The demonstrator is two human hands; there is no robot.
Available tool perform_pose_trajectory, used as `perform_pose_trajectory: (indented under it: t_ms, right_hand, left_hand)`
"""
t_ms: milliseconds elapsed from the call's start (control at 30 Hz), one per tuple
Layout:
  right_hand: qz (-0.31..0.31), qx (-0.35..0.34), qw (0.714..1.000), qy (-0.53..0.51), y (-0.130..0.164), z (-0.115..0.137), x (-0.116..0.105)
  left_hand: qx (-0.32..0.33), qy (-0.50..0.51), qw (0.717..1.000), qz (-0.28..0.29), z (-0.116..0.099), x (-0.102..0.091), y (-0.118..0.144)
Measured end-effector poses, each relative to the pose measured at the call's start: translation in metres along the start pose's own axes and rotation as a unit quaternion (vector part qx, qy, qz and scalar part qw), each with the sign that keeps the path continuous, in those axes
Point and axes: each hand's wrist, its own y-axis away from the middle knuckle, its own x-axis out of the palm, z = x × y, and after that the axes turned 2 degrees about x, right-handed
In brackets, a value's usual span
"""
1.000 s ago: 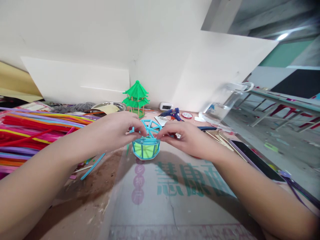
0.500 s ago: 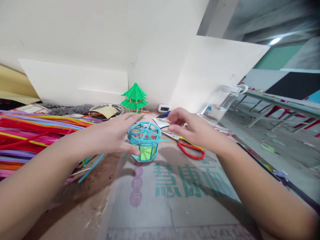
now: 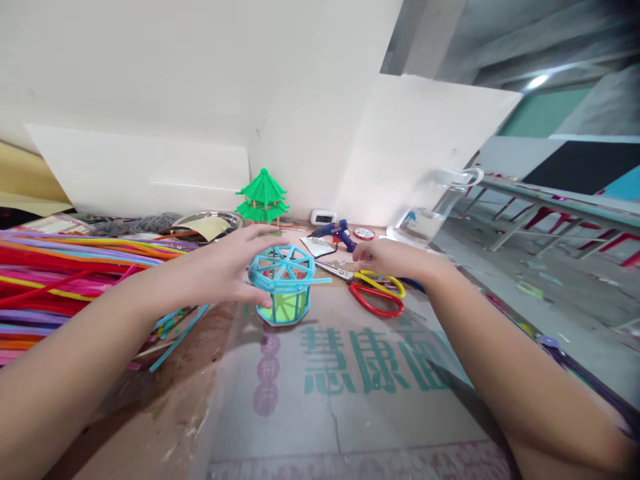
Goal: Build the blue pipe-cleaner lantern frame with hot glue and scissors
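A small round cage-like craft (image 3: 285, 283) stands upright, made of light blue strips with a spoked top and a yellow-green panel inside. One blue strip sticks out from its rim to the right. My left hand (image 3: 240, 267) is curved around its left side, thumb in front and fingers spread behind; whether it presses on the craft is unclear. My right hand (image 3: 387, 259) is above and behind the scissors (image 3: 375, 300) with red and yellow handles, its fingers loosely bent and partly hidden. Just left of its fingertips lies a blue glue gun (image 3: 337, 233).
Many coloured fuzzy strips (image 3: 75, 280) lie piled at the left. At the back are a green tiered pagoda model (image 3: 263, 197), a metal dish (image 3: 235, 220), a white timer (image 3: 323, 217) and a clear jug (image 3: 425, 207). A printed plastic sheet (image 3: 280, 433) covers the table's front.
My right hand has shifted back and lowered towards the glue gun, uncovering more of the gun and the scissors' handles. My left hand stays around the craft. The view has shifted slightly.
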Motion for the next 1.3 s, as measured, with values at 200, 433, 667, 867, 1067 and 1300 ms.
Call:
perform_pose_trajectory:
  t_ms: [200,433,667,867,1067,1300]
  right_hand:
    - [0.020,0.007,0.999,0.029,0.014,0.009,-0.008]
    - [0.013,0.000,0.999,-0.044,0.045,-0.001,0.030]
    - [-0.056,-0.001,0.998,-0.041,0.030,0.000,0.063]
    - [-0.073,0.057,0.992,-0.082,0.047,-0.008,0.046]
    - [-0.149,0.045,0.954,-0.256,0.055,-0.013,0.038]
    - [-0.170,-0.013,0.930,-0.324,0.064,0.019,0.043]
  left_hand:
    - [-0.026,-0.018,0.999,-0.037,-0.017,-0.007,0.001]
    - [-0.031,0.007,0.999,-0.038,0.001,0.002,0.004]
    - [-0.025,0.032,0.998,-0.047,-0.004,0.013,0.017]
    - [0.072,-0.035,0.979,-0.185,-0.020,0.016,0.020]
    - [0.141,-0.129,0.946,-0.262,-0.020,0.032,0.024]
    - [0.084,-0.138,0.946,-0.280,-0.012,0.045,0.030]
